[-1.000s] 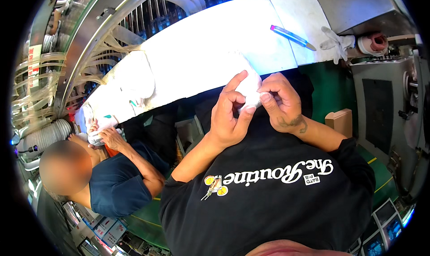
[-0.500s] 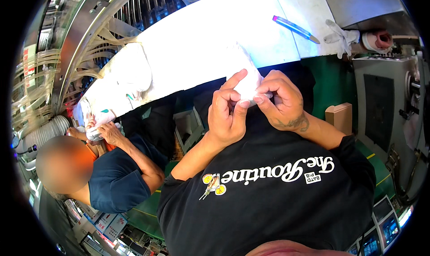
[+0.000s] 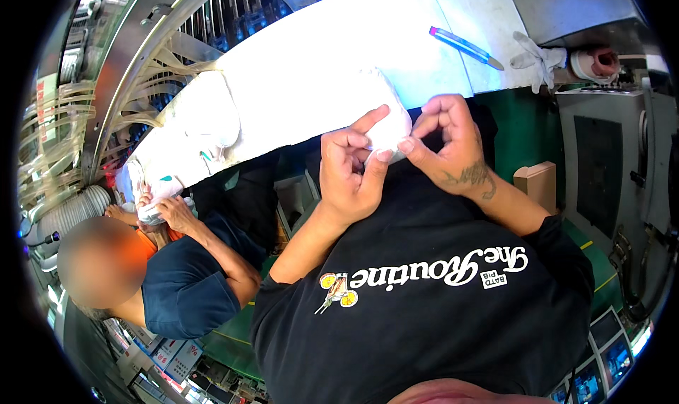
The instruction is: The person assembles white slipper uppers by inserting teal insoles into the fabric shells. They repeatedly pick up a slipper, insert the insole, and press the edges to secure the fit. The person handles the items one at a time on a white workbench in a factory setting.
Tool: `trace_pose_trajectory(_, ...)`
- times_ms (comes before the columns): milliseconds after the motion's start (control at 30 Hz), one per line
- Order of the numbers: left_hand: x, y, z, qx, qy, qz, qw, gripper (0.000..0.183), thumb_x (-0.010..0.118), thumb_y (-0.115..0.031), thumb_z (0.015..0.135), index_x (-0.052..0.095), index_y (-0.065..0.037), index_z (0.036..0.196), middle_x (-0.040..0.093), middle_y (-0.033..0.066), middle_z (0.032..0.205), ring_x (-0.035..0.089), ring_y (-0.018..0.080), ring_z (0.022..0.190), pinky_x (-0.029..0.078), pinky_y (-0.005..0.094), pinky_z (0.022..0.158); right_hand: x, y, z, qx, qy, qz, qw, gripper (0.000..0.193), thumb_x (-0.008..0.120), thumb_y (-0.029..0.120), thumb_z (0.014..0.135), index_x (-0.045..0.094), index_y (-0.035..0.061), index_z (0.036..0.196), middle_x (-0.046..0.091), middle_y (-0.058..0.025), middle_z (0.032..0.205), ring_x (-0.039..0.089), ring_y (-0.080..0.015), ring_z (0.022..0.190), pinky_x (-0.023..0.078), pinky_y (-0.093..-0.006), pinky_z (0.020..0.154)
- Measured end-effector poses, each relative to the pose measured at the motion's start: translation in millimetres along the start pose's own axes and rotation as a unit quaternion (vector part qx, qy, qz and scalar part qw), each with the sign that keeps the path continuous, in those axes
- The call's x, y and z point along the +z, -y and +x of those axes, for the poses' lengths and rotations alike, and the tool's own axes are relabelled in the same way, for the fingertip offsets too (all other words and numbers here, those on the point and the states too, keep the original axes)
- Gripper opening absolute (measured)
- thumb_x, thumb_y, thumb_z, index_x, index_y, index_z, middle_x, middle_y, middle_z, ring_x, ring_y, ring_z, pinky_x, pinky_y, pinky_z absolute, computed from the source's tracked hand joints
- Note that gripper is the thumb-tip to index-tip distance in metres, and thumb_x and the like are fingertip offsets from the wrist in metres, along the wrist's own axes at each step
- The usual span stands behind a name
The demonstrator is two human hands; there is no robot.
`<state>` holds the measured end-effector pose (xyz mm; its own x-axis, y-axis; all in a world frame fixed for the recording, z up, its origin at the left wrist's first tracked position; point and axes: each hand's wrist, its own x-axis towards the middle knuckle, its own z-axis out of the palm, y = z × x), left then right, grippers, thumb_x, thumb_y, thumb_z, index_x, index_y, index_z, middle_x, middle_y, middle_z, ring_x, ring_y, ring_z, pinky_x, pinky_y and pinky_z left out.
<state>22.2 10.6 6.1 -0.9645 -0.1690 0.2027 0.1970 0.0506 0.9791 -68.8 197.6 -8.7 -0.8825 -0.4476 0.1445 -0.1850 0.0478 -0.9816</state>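
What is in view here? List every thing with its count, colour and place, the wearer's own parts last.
white cloth piece: one, white, pinched between both hands at the table's near edge
table: one, bright white top, across the upper middle
white cloth pile: one, white, on the table's left part
pen-like tool: one, blue with a pink end, on the table's right part
glove: one, white, at the table's right end
cardboard box: one, tan, at the right
co-worker: one, dark blue shirt, lower left, handling white cloth
left hand: fingers on the cloth piece
right hand: fingers on the cloth piece
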Motion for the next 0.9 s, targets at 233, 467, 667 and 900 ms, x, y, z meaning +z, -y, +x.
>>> trace_pose_trajectory(233, -6.6, -18.6, 4.3, 0.022, 0.070, 0.162, 0.984, 0.055, 0.088, -0.005, 0.086, 0.049, -0.001, 0.124, 0.062, 0.0272, 0.139, 0.073, 0.0232, 0.095, 0.060, 0.0298, 0.073, -20.5, 31.6, 29.6, -0.201, 0.166, -0.142, 0.955, 0.046, 0.079, 0.018, 0.096, 0.069, -0.0010, 0.136, 0.070, -0.0191, 0.125, 0.065, -0.0364, 0.119, 0.054, -0.0447, 0.105)
trace_pose_trajectory(467, -9.3, -35.3, 4.9, 0.089, -0.020, 0.363, 0.927, 0.050, 0.099, -0.012, 0.075, 0.060, -0.003, 0.106, 0.064, 0.0153, 0.103, 0.065, 0.0259, 0.083, 0.054, 0.0354, 0.065, -20.3, 27.0, 33.9, -0.183, 0.209, -0.135, 0.951, 0.038, 0.069, 0.017, 0.106, 0.066, -0.0030, 0.138, 0.068, -0.0206, 0.139, 0.061, -0.0414, 0.137, 0.050, -0.0495, 0.115)
trace_pose_trajectory(667, -9.6, -19.8, 6.8, 0.134, -0.043, 0.389, 0.910, 0.054, 0.100, -0.015, 0.072, 0.060, -0.002, 0.107, 0.062, 0.0147, 0.099, 0.063, 0.0309, 0.089, 0.053, 0.0392, 0.074, -19.0, 28.8, 35.9, -0.185, 0.205, -0.138, 0.951, 0.045, 0.078, 0.023, 0.100, 0.066, -0.0029, 0.135, 0.068, -0.0205, 0.134, 0.062, -0.0414, 0.136, 0.052, -0.0490, 0.113)
trace_pose_trajectory(900, -17.1, 2.7, 11.3, 0.105, -0.023, 0.306, 0.946, 0.054, 0.100, -0.020, 0.072, 0.059, -0.003, 0.103, 0.062, 0.0133, 0.099, 0.062, 0.0289, 0.085, 0.052, 0.0376, 0.070, -18.7, 32.4, 39.6, -0.162, 0.172, -0.152, 0.960, 0.047, 0.091, 0.023, 0.088, 0.069, -0.0005, 0.122, 0.072, -0.0176, 0.122, 0.068, -0.0367, 0.131, 0.058, -0.0436, 0.105)
